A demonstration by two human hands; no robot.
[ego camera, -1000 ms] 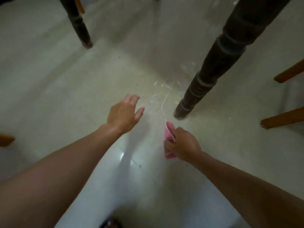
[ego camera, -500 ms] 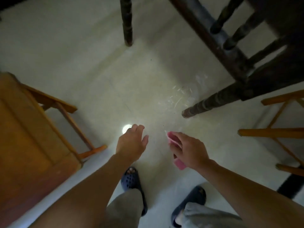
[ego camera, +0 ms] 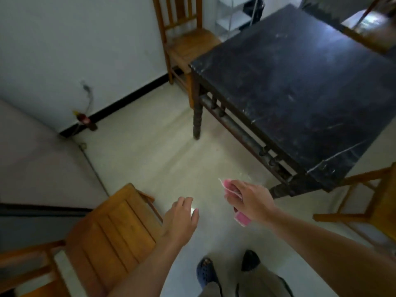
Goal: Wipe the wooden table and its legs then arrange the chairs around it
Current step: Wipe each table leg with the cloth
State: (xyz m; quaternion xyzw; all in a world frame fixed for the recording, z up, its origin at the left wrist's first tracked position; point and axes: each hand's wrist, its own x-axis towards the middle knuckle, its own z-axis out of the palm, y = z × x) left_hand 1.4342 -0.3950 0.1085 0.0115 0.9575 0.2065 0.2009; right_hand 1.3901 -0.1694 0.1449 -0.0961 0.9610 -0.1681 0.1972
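The dark wooden table (ego camera: 300, 78) fills the upper right, its turned legs (ego camera: 197, 118) standing on the pale floor. My right hand (ego camera: 250, 200) is shut on a pink cloth (ego camera: 241, 217), held in the air just left of the table's near corner leg (ego camera: 280, 189). My left hand (ego camera: 182, 219) hangs open with fingers apart, holding nothing, beside a wooden chair (ego camera: 111, 234) at the lower left. A second chair (ego camera: 184, 39) stands at the table's far left corner. A third chair (ego camera: 372, 202) is at the right edge.
A white wall with a black skirting runs along the left, with a small bottle (ego camera: 85, 121) at its foot. A white shelf unit (ego camera: 233, 16) stands behind the table. My feet in dark slippers (ego camera: 205, 273) are at the bottom.
The view has risen from floor level under the table to above the tabletop. Both hands have lifted away from the table leg; the pink cloth stays in my right hand.
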